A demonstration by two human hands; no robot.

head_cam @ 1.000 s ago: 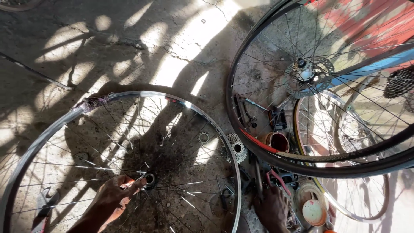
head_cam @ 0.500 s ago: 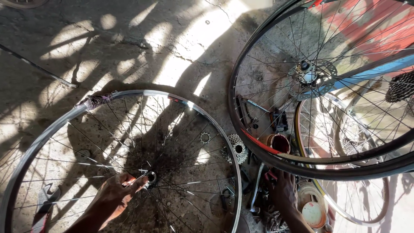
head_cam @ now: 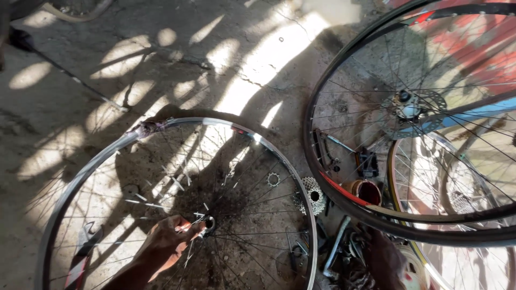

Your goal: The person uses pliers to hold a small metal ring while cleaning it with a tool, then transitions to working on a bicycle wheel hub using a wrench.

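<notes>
A bare silver bicycle rim (head_cam: 177, 124) with thin spokes lies tilted over the concrete floor. My left hand (head_cam: 164, 244) reaches in from below, its fingertips pinched at the small hub (head_cam: 208, 223) in the wheel's middle. My right hand (head_cam: 384, 260) is low at the right, in deep shadow among a heap of tools, and its fingers are hard to make out. Loose spoke ends stick out around the hub.
A black-tyred wheel (head_cam: 322, 177) with a disc rotor (head_cam: 406, 110) stands at the right, with a yellowish rim (head_cam: 395, 198) behind it. A toothed cassette (head_cam: 313, 196), a small sprocket (head_cam: 273, 179), a red cup (head_cam: 366, 191) and red-handled pliers (head_cam: 80, 252) lie on the cracked floor.
My left hand's fingers have closed in on the hub. My right hand has shifted right, deeper into the tool heap.
</notes>
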